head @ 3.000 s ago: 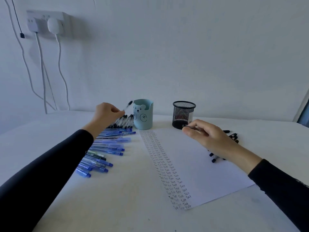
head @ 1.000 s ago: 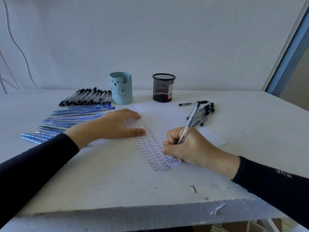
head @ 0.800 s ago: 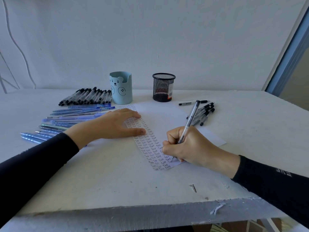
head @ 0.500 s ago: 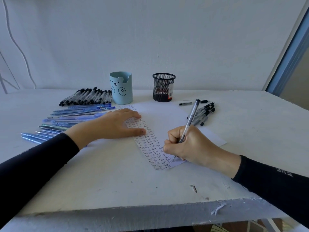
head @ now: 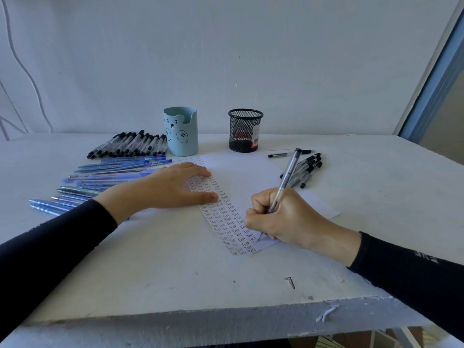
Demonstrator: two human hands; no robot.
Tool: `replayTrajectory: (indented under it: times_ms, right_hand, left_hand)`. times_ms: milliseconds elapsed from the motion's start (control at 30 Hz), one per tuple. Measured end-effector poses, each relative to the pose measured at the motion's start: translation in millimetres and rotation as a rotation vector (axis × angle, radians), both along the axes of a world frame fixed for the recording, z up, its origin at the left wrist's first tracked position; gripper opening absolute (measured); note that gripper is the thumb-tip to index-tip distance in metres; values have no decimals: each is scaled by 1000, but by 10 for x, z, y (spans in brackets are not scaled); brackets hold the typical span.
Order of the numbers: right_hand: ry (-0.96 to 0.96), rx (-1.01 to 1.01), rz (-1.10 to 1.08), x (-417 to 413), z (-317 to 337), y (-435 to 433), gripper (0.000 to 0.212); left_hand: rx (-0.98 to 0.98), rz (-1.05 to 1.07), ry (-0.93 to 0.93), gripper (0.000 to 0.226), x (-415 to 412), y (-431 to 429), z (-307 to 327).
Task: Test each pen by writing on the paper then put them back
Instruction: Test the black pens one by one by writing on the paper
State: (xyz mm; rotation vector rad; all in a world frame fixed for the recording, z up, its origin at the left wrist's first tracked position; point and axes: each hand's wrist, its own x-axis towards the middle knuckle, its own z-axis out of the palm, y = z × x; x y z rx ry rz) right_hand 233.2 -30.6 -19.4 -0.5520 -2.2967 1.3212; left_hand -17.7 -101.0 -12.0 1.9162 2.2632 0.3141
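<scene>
A white painted table (head: 150, 272) fills the lower view, its near edge chipped and flaking, with a small dark mark (head: 290, 282) on it at five o'clock from the paper (head: 246, 177). Behind stands a plain white wall (head: 226, 59). Thin cables (head: 22, 71) hang down it at ten o'clock, and a blue-grey frame (head: 437, 79) rises at two o'clock. The paper lies mid-table, with columns of "Test" down its left side. The left hand (head: 170, 187) lies flat on the sheet's left edge, fingers straight and close together, thumb apart. The right hand (head: 281, 217), at the sheet's five o'clock corner, pinches a clear pen (head: 288, 172) with fingers curled round the barrel. The tip rests on the paper at the foot of the columns and the barrel slants toward one o'clock. Blue pens (head: 113, 172) lie fanned at nine o'clock, their near ends hidden by the left wrist and sleeve. A row (head: 130, 144) of black-capped pens lies at eleven o'clock, beside a bear cup (head: 181, 131). A mesh cup (head: 244, 130) stands at twelve o'clock. At two o'clock lies a bundle (head: 305, 169) of black-capped pens, partly crossed by the held pen, with a lone pen (head: 278, 154) just beyond.
</scene>
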Motion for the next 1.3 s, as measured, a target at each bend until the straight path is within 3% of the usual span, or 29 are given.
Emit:
replayTrajectory:
  times_ms: [233, 367, 467, 567, 700, 800, 1000, 1167, 1300]
  right_hand:
    - [60, 7, 9, -7, 79, 43, 52]
    - [36, 53, -11, -83, 325, 156, 34]
    - [-48, 173, -55, -189, 456, 344, 39]
    - [-55, 452, -115, -318, 465, 545, 30]
    - [19, 606, -10, -482, 339, 672, 17]
    - [-24, 614, 61, -511, 233, 646, 34]
    - [-73, 530, 101, -491, 71, 644, 30]
    - [-350, 749, 129, -524, 13, 650, 39]
    - [-356, 770, -78, -537, 186, 1015, 43]
  left_hand:
    - [10, -26, 16, 96, -9, -1, -11]
    - [92, -31, 77, 59, -86, 15, -43]
    - [126, 46, 181, 45, -175, 17, -33]
    - [125, 141, 214, 43, -256, 7, -30]
    - [129, 187, 188, 46, -332, -6, -28]
    - [124, 183, 187, 47, -333, -6, -18]
    - [114, 165, 207, 48, -310, -16, -7]
    - [143, 160, 228, 46, -351, 0, -32]
    - [423, 3, 179, 43, -346, 51, -58]
